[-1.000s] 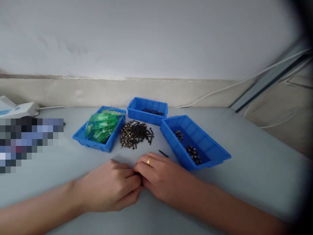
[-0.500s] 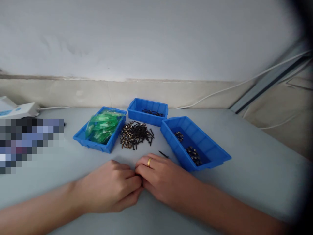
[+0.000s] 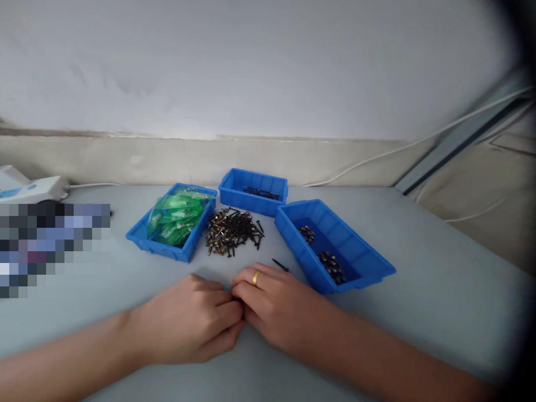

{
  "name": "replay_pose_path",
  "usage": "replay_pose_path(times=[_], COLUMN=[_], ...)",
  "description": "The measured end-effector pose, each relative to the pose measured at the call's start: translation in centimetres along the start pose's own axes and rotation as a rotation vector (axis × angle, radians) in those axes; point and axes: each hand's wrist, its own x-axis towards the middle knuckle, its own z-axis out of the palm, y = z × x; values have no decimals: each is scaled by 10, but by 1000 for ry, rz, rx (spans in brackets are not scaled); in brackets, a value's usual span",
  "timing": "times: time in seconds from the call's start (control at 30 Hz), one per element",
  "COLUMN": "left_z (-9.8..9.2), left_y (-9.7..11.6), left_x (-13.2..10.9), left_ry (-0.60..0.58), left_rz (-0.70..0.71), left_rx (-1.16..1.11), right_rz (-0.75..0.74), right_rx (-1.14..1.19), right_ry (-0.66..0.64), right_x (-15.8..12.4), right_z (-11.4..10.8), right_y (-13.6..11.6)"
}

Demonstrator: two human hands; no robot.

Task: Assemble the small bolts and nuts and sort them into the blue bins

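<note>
My left hand (image 3: 196, 321) and my right hand (image 3: 272, 304), which wears a gold ring, meet at the fingertips low in the middle of the view. Both have their fingers curled closed; whatever lies between them is hidden. Just beyond them a single black screw (image 3: 280, 264) rests on the table, close to my right hand. Farther back is a pile of black and brass-coloured screws (image 3: 234, 230). A blue bin (image 3: 349, 237) to the right holds small metal parts (image 3: 331, 267) in two heaps.
Left of the pile, a blue bin (image 3: 161, 249) holds green plastic packets (image 3: 178, 215). Another blue bin (image 3: 251, 200) with dark screws stands behind. A white device (image 3: 39, 188) and a blurred-out patch are at the left. The wall (image 3: 251, 67) borders the grey table (image 3: 435, 268).
</note>
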Motion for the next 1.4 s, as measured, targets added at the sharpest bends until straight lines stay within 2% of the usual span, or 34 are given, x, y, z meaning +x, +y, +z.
replay_pose_path(times=[0.23, 0.8, 1.0, 1.4], left_z=[0, 0, 0, 1], left_y=[0, -1, 0, -1], left_x=[-1, 0, -1, -1], left_ry=[-3, -17, 6, -20], left_rz=[-4, -6, 7, -2], left_rx=[-17, 6, 1, 8], right_rz=[36, -8, 31, 43], right_rx=[-8, -39, -51, -56], right_ry=[45, -16, 33, 99], right_x=[-1, -1, -1, 0], right_z=[1, 2, 0, -1], right_y=[-1, 0, -2, -3])
